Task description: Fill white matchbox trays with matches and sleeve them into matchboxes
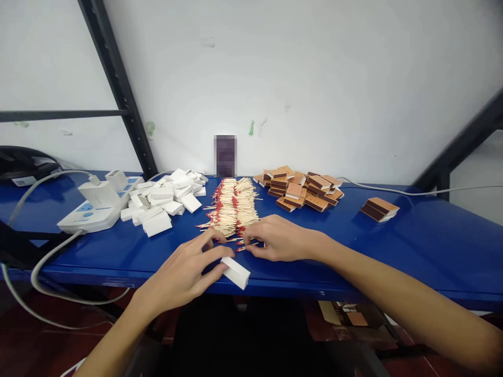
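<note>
- I see my left hand [192, 268] pinching one white box [237, 273] between thumb and fingers, low centre of the frame, at the table's [428, 241] near edge.
- My right hand [279, 238] has thumb and forefinger nearly together at a few loose matches [236, 207]; I can't tell whether it grips any.
- The matches heap up mid-frame, just beyond both hands.
- Spare boxes [157, 223] pile left of centre, brown matchboxes [304, 189] right.

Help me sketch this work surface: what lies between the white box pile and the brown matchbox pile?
A heap of red-tipped matchsticks, with a dark pixelated object behind it, toward the wall. The head view shows this.
</note>
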Motion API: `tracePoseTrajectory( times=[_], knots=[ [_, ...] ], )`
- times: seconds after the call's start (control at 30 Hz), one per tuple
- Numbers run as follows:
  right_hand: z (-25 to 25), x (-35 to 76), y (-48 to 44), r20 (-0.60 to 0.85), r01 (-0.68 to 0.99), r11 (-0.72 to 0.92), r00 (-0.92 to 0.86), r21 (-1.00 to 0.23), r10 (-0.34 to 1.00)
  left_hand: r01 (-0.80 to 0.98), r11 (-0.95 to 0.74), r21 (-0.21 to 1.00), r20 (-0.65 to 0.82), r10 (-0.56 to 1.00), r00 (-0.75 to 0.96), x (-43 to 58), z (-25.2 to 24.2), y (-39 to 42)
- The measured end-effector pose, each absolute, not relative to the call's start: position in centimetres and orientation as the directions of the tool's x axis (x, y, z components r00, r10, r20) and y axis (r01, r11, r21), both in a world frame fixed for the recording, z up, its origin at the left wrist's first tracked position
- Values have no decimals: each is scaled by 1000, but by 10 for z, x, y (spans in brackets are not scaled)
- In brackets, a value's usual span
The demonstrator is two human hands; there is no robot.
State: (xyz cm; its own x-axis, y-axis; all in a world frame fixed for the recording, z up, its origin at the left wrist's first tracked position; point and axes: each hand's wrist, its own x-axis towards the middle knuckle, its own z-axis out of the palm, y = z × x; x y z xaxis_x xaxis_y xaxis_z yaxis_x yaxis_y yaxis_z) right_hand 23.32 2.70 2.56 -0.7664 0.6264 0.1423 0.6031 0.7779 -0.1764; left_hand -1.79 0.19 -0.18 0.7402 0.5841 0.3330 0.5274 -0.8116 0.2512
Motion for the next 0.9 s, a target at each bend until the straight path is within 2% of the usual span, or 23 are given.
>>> tracePoseTrajectory(
  times=[0.23,0.9],
  knots=[
    [24,237,30,192,587,784,-761,-203,620,612,-739,281,307,674,672,-13,2,0],
    [29,231,29,192,603,779,-755,-174,627,643,-732,225,275,681,679,-14,-1,-2]
  ],
)
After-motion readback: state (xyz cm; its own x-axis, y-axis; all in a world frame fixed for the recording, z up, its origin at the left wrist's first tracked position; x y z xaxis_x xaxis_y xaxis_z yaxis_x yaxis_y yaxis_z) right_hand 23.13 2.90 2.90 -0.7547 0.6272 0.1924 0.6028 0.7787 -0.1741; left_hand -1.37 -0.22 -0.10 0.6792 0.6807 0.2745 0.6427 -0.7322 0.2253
